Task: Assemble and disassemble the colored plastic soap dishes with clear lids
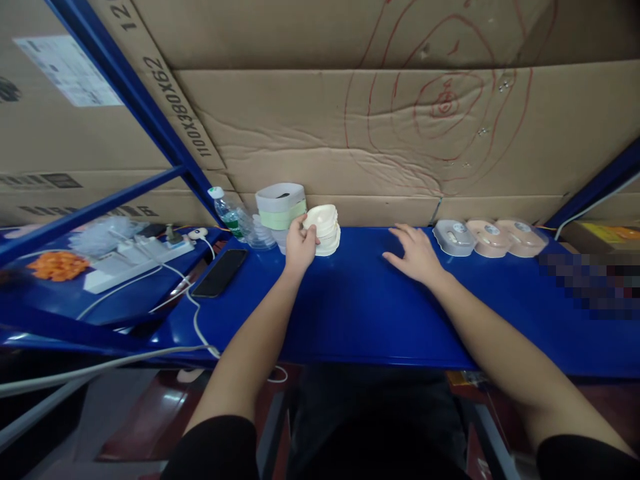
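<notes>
My left hand [301, 245] grips the edge of a cream-coloured dish-like piece [321, 217], thumb on the near side. That piece is over a small stack of similar cream pieces [328, 244] on the blue table [360, 300]; whether it touches the stack I cannot tell. Just behind and left of this hand stands a pile of grey and green containers [281, 208]. My right hand [413, 252] is empty, fingers spread, over the table between the cream stack and a row of lidded cases, one grey [454, 238] and two pinkish [489, 239].
A phone [220, 273], clear plastic cups [259, 233] and a bottle [229, 217] are at the left. Further left are a power strip [113, 270], cables and orange pieces [59, 265]. Cardboard [300, 113] walls the back; blue frame bars slant at both sides.
</notes>
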`<state>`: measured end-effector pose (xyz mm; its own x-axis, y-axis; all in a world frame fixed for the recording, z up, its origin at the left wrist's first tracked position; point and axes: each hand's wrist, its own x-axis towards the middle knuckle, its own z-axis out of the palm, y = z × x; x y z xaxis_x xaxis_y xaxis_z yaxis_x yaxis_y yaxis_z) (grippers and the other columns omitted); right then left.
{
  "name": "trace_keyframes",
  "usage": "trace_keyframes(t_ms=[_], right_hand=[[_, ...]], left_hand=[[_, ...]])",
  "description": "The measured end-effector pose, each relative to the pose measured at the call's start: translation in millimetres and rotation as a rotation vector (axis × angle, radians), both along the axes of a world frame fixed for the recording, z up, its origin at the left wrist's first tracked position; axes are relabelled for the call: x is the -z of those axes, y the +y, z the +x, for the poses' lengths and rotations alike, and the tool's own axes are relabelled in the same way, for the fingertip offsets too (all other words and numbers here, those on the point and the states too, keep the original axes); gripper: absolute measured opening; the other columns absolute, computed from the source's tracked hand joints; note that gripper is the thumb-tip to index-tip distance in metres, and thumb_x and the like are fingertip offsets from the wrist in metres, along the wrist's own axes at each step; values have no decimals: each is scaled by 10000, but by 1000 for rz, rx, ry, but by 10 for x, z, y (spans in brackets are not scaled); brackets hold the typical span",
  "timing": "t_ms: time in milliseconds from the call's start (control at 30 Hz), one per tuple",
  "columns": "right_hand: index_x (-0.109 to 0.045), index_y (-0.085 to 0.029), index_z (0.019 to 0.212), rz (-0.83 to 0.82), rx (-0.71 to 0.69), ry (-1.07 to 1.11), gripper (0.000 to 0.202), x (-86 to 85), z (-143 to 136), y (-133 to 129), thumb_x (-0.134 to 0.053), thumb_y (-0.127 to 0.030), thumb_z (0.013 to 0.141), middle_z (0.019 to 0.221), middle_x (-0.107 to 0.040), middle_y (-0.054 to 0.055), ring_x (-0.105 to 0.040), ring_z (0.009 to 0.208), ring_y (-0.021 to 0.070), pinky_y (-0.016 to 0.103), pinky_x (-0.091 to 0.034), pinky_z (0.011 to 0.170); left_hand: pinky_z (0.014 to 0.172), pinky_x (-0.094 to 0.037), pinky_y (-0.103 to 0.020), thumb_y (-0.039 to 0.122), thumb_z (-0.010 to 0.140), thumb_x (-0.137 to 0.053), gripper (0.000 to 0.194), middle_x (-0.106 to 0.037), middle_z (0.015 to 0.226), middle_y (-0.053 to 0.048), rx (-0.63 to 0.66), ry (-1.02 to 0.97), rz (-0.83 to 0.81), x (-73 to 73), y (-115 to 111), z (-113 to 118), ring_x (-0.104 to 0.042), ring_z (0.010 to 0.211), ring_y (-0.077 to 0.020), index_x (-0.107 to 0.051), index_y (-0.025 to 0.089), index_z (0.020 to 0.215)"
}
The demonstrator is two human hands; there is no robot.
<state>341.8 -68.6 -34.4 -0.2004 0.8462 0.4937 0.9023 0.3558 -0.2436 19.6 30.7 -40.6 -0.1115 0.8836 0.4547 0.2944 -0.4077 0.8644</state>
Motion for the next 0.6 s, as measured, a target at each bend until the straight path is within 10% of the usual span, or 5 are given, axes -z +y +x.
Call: trace_keyframes(t_ms=[200,333,600], right_hand=[[-481,-89,1578,-202,558,-140,868,28,681,136,-618,-660,939,1660,-437,321,-352,1544,559,887,-127,1176],[-465,-70,1586,-237,636,-161,1000,147,804,180,-648,-750,876,1672,-400,350,-305,1557,597,903,-122,1155],[-655,-279,1464,-102,-130,-79,624,49,209,72,-746,-549,908,1494,-669,148,-581,1408,429,729,-309,1241]], left_hand=[[697,-507,-298,365,988,-622,438,-659,675,32,55,303,218,-93,-251,60,-649,640,-161,-615,182,1386],[665,-473,-268,362,981,-619,397,-703,731,21,154,497,294,-92,-345,129,-640,629,-144,-656,202,1343],[638,-462,-262,393,998,-623,333,-740,757,2,200,569,378,-69,-354,161,-609,578,-128,-709,200,1254]])
